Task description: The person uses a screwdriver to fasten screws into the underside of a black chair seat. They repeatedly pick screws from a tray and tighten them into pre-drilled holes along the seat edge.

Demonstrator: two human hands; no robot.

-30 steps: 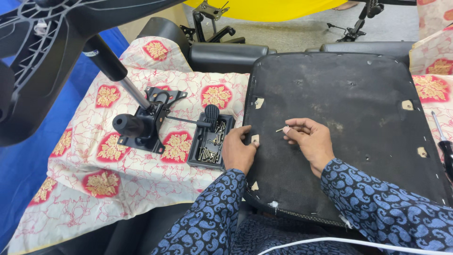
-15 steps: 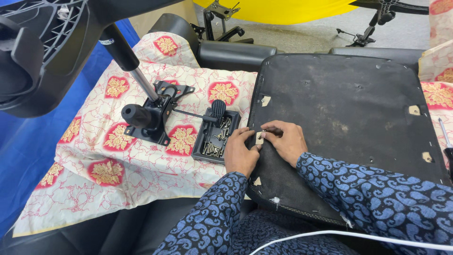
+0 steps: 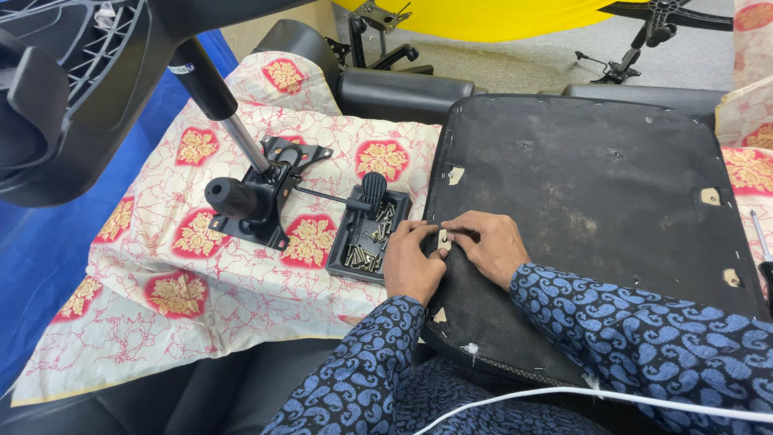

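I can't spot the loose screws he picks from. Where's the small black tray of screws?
In the head view, the small black plastic tray of screws lies on the patterned cloth, just left of the left hand and the black seat underside.

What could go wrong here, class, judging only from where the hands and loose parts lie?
1. The screw tray sits right by the left hand; a nudge might spill it onto the cloth.
2. Both hands pinch at one small hole in the seat base; a small part there, if any, could slip.
3. The white cable crosses the right sleeve and might snag.
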